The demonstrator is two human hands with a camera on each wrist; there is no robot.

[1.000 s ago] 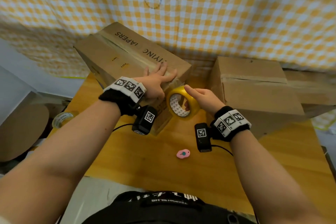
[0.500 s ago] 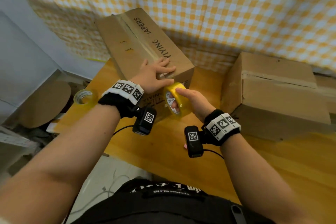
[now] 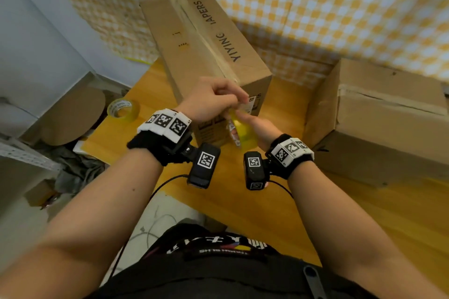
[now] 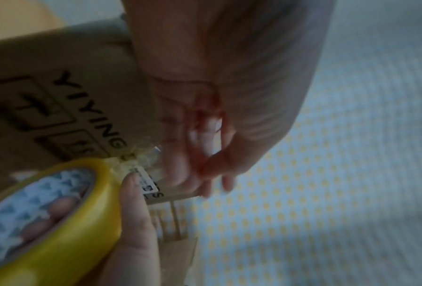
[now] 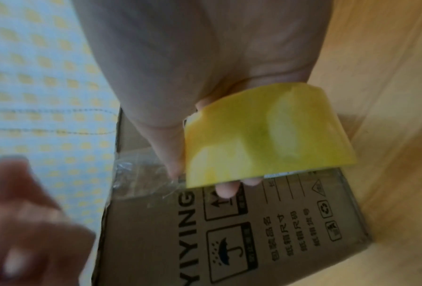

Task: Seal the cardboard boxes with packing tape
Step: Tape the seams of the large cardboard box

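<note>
Moved: left hand [image 3: 213, 102] lifted off printed box [image 3: 206, 56], fingers now curled, apparently pinching clear tape.
Right hand [image 3: 257, 126]: gripping yellow tape roll [image 3: 243, 131].
Progress: top seam taped; tearing off pending; neighbouring box [image 3: 384, 114] apparently unsealed.

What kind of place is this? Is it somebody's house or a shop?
Probably a small packing corner, not clearly a home or a shop: brown cardboard boxes stand on a wooden table, a yellow packing tape roll is in hand, and yellow checked cloth hangs behind.

left hand [image 5: 29, 228] motion-blurred, tape roll [image 4: 51, 218] cut off by frame edge, its core hiding fingers
</note>
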